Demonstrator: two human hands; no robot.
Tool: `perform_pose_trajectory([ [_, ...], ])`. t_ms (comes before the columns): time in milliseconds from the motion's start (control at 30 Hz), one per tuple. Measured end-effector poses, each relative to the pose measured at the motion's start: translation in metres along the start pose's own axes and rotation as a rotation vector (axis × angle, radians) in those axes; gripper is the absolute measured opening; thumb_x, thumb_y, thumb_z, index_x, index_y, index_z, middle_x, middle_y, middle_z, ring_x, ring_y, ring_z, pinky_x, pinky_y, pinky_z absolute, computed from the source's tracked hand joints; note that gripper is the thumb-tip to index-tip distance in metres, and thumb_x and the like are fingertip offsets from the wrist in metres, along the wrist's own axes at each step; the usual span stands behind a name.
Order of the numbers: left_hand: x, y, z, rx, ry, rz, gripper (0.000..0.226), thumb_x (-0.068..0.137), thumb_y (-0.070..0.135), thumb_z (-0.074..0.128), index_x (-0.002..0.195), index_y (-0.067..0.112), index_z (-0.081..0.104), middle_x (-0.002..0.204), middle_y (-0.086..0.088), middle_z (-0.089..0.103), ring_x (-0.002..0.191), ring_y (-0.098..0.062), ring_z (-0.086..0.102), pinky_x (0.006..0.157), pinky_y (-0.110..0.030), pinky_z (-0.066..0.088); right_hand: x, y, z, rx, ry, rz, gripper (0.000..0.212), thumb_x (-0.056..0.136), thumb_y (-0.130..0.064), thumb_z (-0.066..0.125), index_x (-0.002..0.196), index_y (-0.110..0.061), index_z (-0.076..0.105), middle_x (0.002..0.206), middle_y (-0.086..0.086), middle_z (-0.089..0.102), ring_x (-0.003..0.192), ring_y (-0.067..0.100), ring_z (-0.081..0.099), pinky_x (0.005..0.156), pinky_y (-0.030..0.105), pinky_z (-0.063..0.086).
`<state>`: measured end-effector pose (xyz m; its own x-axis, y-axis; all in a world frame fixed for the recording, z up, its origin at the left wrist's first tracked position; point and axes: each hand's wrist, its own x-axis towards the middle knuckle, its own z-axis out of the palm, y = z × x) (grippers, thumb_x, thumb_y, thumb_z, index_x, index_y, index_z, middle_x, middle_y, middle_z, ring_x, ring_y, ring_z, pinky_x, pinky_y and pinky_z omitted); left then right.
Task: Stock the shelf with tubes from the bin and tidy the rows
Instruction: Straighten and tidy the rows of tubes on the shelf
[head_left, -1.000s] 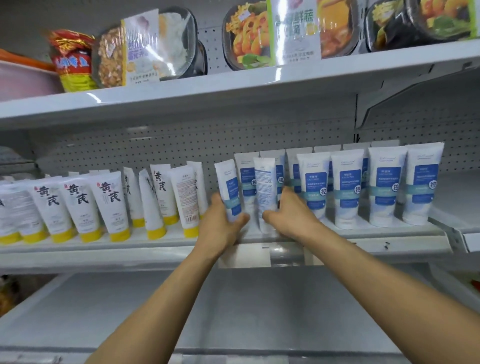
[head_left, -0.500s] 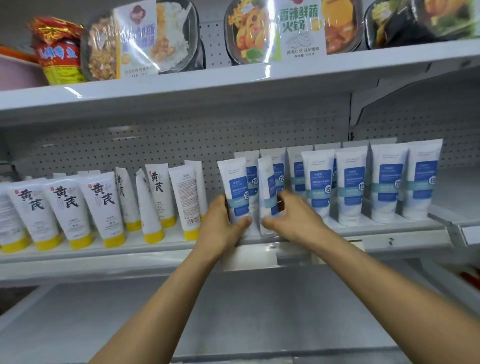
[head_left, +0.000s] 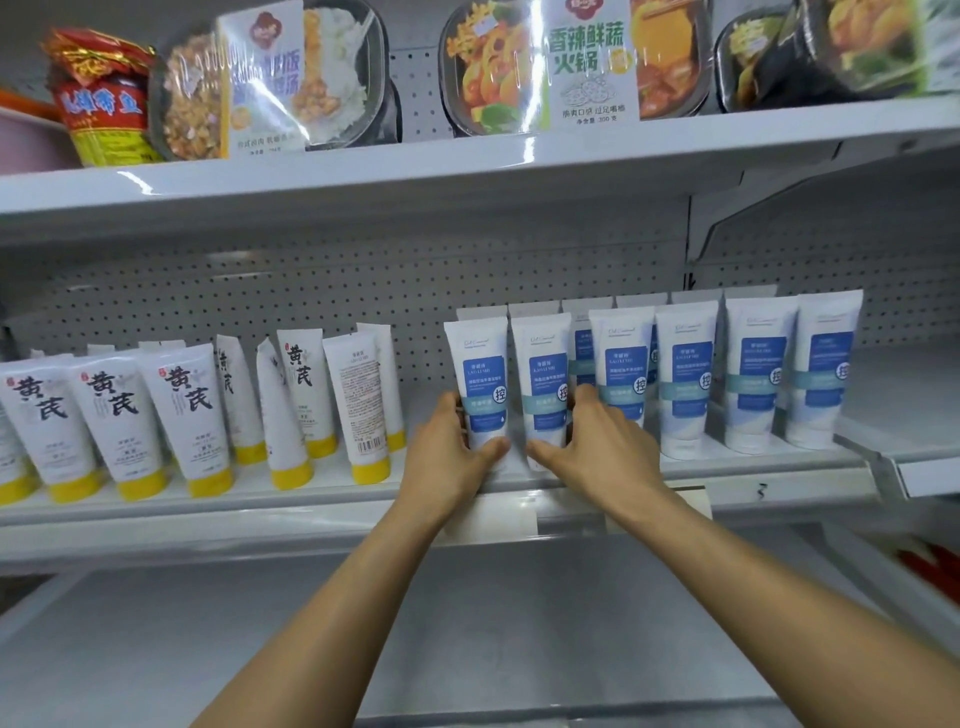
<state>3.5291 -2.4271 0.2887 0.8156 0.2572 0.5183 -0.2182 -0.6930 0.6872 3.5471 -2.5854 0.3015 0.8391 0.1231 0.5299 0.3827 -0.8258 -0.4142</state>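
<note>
Both hands are at the front of the blue-labelled row, centre of the frame. The left hand (head_left: 449, 457) curls round the foot of the end tube (head_left: 477, 374), thumb across its front. The right hand (head_left: 602, 452) holds the second tube (head_left: 543, 374) the same way, low down, with its fingers tucked behind.

A second ago that second tube showed its printed back, and half a second ago it stood edge-on. Now its blue label faces out, square with its neighbour. The end tube has also come upright out of its lean. To my eye these two are faced, and the blue row (head_left: 758, 374) running toward the right of the frame reads even.

The untidy part is in the left half. Among the yellow-capped tubes (head_left: 195, 415), one leans (head_left: 278, 410) and one shows its barcode (head_left: 358, 400).

Both held tubes stand close to the shelf's front lip (head_left: 260, 506), so a forward nudge could tip them off. A gap of bare shelf (head_left: 423, 415) separates the two brands, leaving room for a hand or more stock. The upper shelf (head_left: 467, 161) sits well above the tube tops. No bin is in view.
</note>
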Motion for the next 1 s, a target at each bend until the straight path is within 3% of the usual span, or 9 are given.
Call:
perform_pose_trajectory([
  [367, -0.003, 0.004, 0.001, -0.017, -0.022, -0.001, 0.048, 0.080, 0.021, 0.076, 0.121, 0.019, 0.051, 0.107, 0.007, 0.065, 0.091, -0.009, 0.063, 0.078, -0.019, 0.047, 0.000, 0.000, -0.003, -0.040, 0.040, -0.014, 0.053, 0.083, -0.046, 0.065, 0.115, -0.012, 0.039, 0.112, 0.008, 0.063, 0.103, 0.031, 0.062, 0.073, 0.034, 0.043],
  [567, -0.003, 0.008, 0.006, -0.037, -0.034, -0.008, 0.051, 0.080, 0.021, 0.077, 0.124, 0.018, 0.051, 0.115, 0.003, 0.066, 0.098, -0.013, 0.064, 0.090, -0.031, 0.053, 0.000, 0.001, -0.005, -0.016, 0.014, -0.007, 0.057, 0.081, -0.048, 0.067, 0.115, -0.012, 0.039, 0.112, 0.008, 0.064, 0.103, 0.030, 0.063, 0.077, 0.037, 0.049],
  [1000, -0.008, 0.014, 0.002, -0.007, -0.028, -0.013, 0.051, 0.084, 0.019, 0.073, 0.128, 0.017, 0.048, 0.109, 0.010, 0.058, 0.091, -0.004, 0.055, 0.066, -0.005, 0.040, 0.000, 0.005, -0.006, 0.000, -0.022, -0.027, 0.055, 0.083, -0.043, 0.067, 0.118, -0.011, 0.040, 0.116, 0.008, 0.063, 0.105, 0.029, 0.062, 0.078, 0.036, 0.049],
])
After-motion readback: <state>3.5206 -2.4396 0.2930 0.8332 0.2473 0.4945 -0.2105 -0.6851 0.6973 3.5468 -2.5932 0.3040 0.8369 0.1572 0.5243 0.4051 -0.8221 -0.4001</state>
